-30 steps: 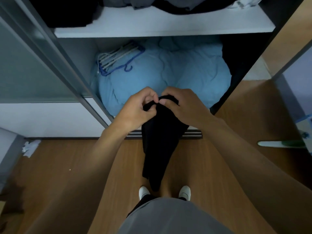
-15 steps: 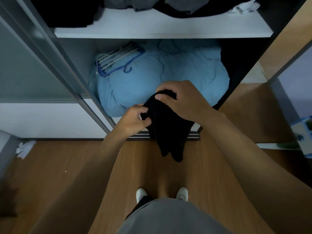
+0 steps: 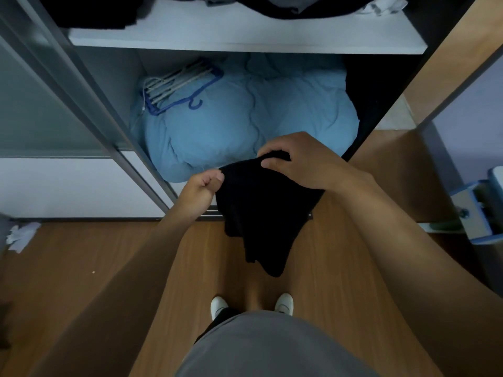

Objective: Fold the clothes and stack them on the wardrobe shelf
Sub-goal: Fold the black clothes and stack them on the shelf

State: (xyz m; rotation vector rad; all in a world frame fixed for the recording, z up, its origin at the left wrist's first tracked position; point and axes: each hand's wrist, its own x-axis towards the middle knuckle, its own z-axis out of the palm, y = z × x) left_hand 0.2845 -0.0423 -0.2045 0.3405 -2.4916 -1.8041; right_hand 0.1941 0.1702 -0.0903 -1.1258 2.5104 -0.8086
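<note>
A black garment (image 3: pixel 261 210) hangs in front of me above the wooden floor, folded over and bunched, its lower end drooping to a point. My left hand (image 3: pixel 202 186) pinches its upper left edge. Gripping the upper right corner is my right hand (image 3: pixel 296 161), slightly higher and farther forward. The white wardrobe shelf (image 3: pixel 245 36) runs across the top of the view, with dark and grey clothes (image 3: pixel 285 4) piled at its back edge.
Below the shelf lies a bulky light-blue duvet (image 3: pixel 245 123) with blue and white hangers (image 3: pixel 177 85) on it. A grey sliding door frame (image 3: pixel 89 104) slants at the left. White crumpled paper (image 3: pixel 20 235) lies on the floor; a blue-white object (image 3: pixel 479 208) sits at right.
My hands have spread apart along the garment's top edge, the left moving down and left. The garment hangs shorter and wider than a second ago.
</note>
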